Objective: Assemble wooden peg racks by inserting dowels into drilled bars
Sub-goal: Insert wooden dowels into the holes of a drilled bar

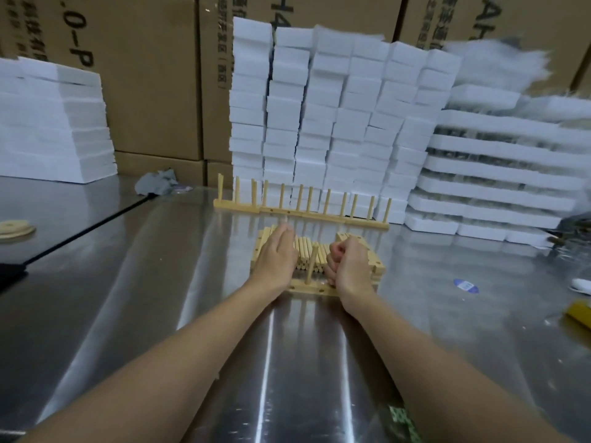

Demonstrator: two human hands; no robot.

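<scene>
Drilled bar (315, 287) lies flat on a shiny steel bench (160, 282), near its middle, between the two wrists. Behind the bench stand brown cardboard boxes (144, 75) and tall stacks of white foam blocks (319, 107). A crumpled grey cloth (156, 182) lies at the back left and a blue label (466, 286) to the right.

The bar is pale wood with small round holes in its side, and one dowel (311, 265) stands upright in it. Just beyond it is a pile of loose dowels (307, 251), with stacked bars (375, 263) beside the pile. Farther back, finished racks (300, 212) stand in a row, pegs up.

The left hand (275, 257) reaches forward, fingers stretched over the dowel pile. The right hand (347, 263) is curled into a fist at the bar's right end; whether it holds anything cannot be seen.
</scene>
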